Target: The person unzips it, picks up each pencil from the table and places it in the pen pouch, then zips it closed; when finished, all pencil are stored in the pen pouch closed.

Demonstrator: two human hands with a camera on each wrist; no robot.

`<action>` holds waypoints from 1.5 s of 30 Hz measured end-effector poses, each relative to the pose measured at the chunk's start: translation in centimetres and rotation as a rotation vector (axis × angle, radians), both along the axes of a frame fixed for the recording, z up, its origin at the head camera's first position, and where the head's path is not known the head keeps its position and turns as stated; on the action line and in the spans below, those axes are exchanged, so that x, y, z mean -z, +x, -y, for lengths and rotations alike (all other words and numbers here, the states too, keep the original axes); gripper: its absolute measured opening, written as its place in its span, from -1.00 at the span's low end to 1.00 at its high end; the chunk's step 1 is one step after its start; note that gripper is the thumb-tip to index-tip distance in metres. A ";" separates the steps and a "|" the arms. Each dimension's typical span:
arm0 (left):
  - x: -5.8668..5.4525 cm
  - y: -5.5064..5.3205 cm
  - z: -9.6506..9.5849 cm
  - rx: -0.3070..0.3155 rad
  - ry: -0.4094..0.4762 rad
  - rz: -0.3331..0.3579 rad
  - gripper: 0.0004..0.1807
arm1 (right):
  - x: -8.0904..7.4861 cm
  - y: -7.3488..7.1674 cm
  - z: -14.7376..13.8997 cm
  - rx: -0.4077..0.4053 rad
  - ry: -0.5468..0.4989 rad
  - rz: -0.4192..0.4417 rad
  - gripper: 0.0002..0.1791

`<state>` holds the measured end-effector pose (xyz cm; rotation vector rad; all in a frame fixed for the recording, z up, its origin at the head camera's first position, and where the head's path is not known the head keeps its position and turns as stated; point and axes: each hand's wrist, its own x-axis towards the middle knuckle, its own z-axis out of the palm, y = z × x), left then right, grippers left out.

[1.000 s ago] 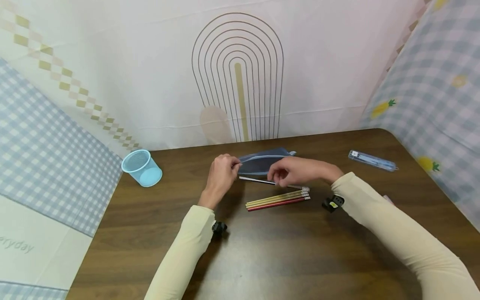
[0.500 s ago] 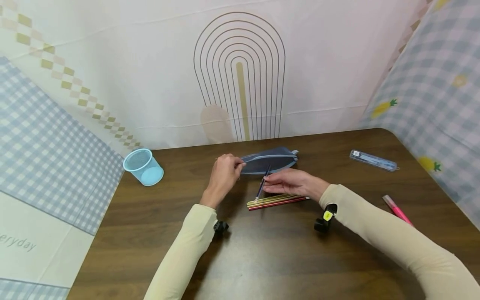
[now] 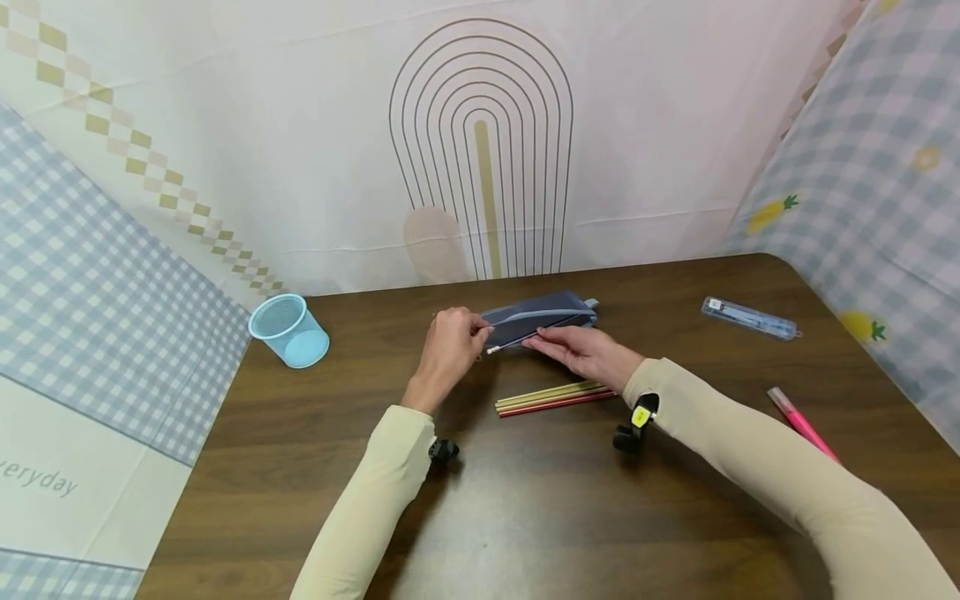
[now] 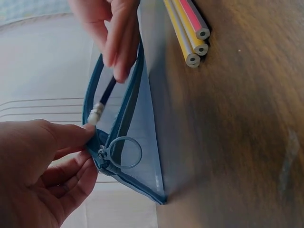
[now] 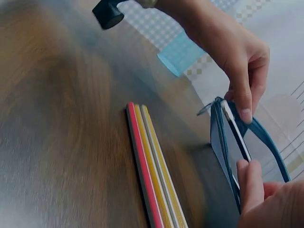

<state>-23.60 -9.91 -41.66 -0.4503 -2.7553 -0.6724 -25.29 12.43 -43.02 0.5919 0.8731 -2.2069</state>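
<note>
My left hand pinches the end of a blue zippered pencil case near the back of the table. Beside those fingers hangs the case's zipper pull ring, and the zip is apart. My right hand holds a dark pencil slantwise at the case's mouth. Its eraser end points toward my left fingers; its other end runs into the opening, partly hidden by my right hand. In front of the case lie red and yellow pencils side by side.
A light blue mesh pen cup stands at the left edge. On the right are a slim clear blue box and a pink marker. A patterned cloth backdrop rises behind the wooden table.
My right hand has picked up the dark pencil from the table, turned it, and brought it up to the case's mouth. My left hand has kept its place on the case.
</note>
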 end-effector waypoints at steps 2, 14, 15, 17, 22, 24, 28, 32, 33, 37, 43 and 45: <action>-0.1 0.0 0.1 -0.004 0.003 0.004 -0.88 | 0.0 -0.2 0.3 0.023 0.000 0.006 -0.48; -0.3 0.2 -0.2 -0.014 0.007 0.029 -0.88 | 0.0 -0.5 2.2 0.077 0.104 -0.070 -0.37; -0.3 0.2 -0.2 -0.014 0.007 0.024 -0.88 | 0.1 -0.5 2.4 0.077 0.113 -0.075 -0.38; -0.3 0.2 -0.1 -0.010 0.006 0.014 -0.88 | 0.3 -0.4 2.5 0.078 0.129 -0.079 -0.38; -0.2 0.2 -0.1 -0.008 -0.004 -0.003 -0.89 | 0.4 -0.3 2.5 0.075 0.148 -0.079 -0.40; -0.1 0.2 -0.1 -0.001 -0.003 -0.003 -0.88 | 0.3 -0.2 2.4 0.074 0.146 -0.078 -0.41; 0.0 0.2 0.0 0.010 0.000 -0.014 -0.88 | -0.1 0.4 2.0 0.044 0.165 -0.113 -0.44; 0.0 0.0 0.3 0.007 -0.010 -0.029 -0.89 | -0.5 1.2 1.6 -0.087 0.285 -0.301 -0.49; -0.1 0.0 0.3 0.006 -0.014 -0.031 -0.89 | -0.5 1.4 1.4 -0.137 0.340 -0.385 -0.52; -0.1 -0.1 0.4 0.010 -0.019 -0.027 -0.89 | -0.6 2.0 0.7 -0.393 0.708 -0.876 -0.69; 0.0 -0.2 0.3 0.027 -0.013 -0.013 -0.88 | -1.0 2.6 -0.8 -0.779 1.291 -1.610 -0.90; 0.1 -0.2 0.3 0.031 -0.011 -0.008 -0.88 | -1.1 2.9 -1.3 -0.864 1.371 -1.707 -0.94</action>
